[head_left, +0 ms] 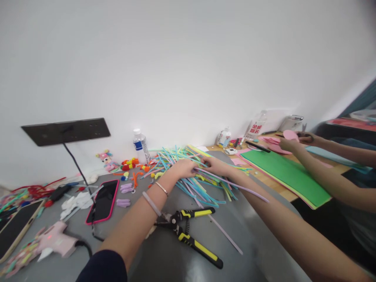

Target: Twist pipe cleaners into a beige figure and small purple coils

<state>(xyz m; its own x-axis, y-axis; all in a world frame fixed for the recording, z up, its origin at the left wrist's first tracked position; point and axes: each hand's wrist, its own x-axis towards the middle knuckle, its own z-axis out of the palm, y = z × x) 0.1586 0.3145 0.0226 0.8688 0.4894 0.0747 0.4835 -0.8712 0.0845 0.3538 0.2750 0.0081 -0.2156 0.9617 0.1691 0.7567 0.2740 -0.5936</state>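
Observation:
My left hand (186, 168) is closed with its fingertips around one end of a lilac pipe cleaner (235, 184). That pipe cleaner stretches to the right and passes over my right forearm. Just right of it, my right hand (216, 166) is at the pile of pipe cleaners (176, 156), fingers curled together; what they grip is hidden. The pile is blue, yellow, green and purple and spreads beneath both hands. Another pale lilac pipe cleaner (226, 233) lies on the grey table, passing under the handle of yellow-and-black wire strippers (188, 227), whose handles are spread.
To the left lie a pink-cased phone (104, 201), a pink glue gun (57, 239) and its cord. A water bottle (141, 147) stands by the wall. On the right, another person's hands (289, 145) hold scissors and pink paper beyond green sheets (284, 174).

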